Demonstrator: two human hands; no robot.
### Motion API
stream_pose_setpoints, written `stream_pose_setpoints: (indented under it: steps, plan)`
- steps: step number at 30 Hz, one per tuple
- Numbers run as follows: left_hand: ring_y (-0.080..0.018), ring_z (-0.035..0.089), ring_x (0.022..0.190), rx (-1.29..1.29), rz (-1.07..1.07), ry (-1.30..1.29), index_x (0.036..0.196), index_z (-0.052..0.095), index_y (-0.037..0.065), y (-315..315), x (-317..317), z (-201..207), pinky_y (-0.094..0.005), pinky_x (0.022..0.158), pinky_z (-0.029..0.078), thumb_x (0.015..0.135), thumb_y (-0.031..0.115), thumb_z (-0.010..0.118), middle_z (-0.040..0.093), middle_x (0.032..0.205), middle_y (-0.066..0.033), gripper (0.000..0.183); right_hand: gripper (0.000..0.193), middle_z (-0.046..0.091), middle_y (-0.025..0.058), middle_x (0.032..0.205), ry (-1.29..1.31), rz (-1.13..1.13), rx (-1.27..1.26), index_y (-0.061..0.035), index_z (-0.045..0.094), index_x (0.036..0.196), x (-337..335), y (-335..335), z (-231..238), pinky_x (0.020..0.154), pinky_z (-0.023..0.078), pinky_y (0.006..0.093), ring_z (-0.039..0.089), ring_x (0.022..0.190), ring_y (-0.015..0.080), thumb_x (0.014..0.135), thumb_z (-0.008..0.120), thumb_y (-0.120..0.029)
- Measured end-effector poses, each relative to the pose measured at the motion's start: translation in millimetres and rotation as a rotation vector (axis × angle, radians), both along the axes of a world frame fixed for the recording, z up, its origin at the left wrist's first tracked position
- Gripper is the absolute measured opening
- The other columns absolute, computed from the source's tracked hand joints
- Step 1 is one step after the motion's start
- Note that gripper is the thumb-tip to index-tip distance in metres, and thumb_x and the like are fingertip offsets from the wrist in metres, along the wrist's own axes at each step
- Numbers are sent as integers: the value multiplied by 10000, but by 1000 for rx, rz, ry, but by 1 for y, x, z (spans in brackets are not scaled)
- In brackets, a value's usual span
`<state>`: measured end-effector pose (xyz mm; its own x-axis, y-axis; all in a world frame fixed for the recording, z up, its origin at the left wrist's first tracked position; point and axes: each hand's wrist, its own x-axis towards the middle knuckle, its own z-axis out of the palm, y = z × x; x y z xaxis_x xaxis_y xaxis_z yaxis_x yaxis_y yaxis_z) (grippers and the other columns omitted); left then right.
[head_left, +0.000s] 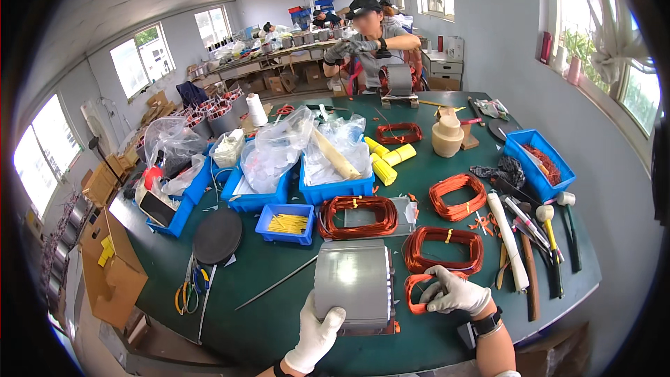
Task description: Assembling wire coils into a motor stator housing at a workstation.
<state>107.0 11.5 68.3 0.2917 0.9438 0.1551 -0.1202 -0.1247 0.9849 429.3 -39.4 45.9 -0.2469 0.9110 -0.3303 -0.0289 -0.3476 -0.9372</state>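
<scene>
While the right grip [458, 293] holds it, the small coil [410, 294] extends left.

Workshop, green workbench [272, 265], wire coils [447, 264], mallets [545, 213], blue bins [338, 192]

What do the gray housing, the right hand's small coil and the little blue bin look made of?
Gray housing: probably metal; smooth, semi-gloss, with a bright highlight.
Small coil: likely enamelled copper wire; shiny red-orange strands.
Little blue bin: apparently moulded plastic; even color throughout.

Cyl. [351, 285] L of coil [410, 294]; wire [547, 165] prob. in R bin [558, 188]
</scene>
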Motion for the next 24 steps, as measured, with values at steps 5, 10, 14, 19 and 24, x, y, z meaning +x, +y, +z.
stream_pose_setpoints:
  steps: [5,10,14,19,24]
  plan:
    - [-156,560,1001,-10,-9,19,1259,487,-68,-2,-3,0,-313,899,461,903,316,683,622,1078,-99,560,729,670,99,893,-39,-174,72,-11,307,1363,-6,-6,0,509,437,211,566,635,93,801,771,-7]
    - [-237,506,1188,234,67,238,1398,380,-61,7,-6,2,-376,1026,400,943,487,605,503,1325,-167,747,676,648,80,840,-379,-321,322,-50,326,1351,0,11,-26,643,510,308,615,727,142,811,733,-40]
    - [-247,505,1150,648,503,377,1436,372,-15,0,-28,-2,-370,925,400,999,500,485,472,1351,-163,685,673,677,121,857,-417,-335,270,7,315,1350,-1,20,-2,732,521,341,648,784,199,815,715,-70]
    - [-186,547,559,1219,-427,613,813,718,144,-21,7,26,-332,536,445,806,328,709,682,948,-20,185,721,659,87,848,-355,-319,230,8,281,1376,14,13,-15,580,489,265,577,666,113,816,731,-52]
    - [-103,592,500,1337,-498,1232,1229,616,62,-51,56,-10,-266,441,472,834,177,610,624,1293,-171,412,735,644,77,840,-340,-312,234,-5,273,1388,-4,14,-12,554,479,265,571,651,108,808,724,-27]
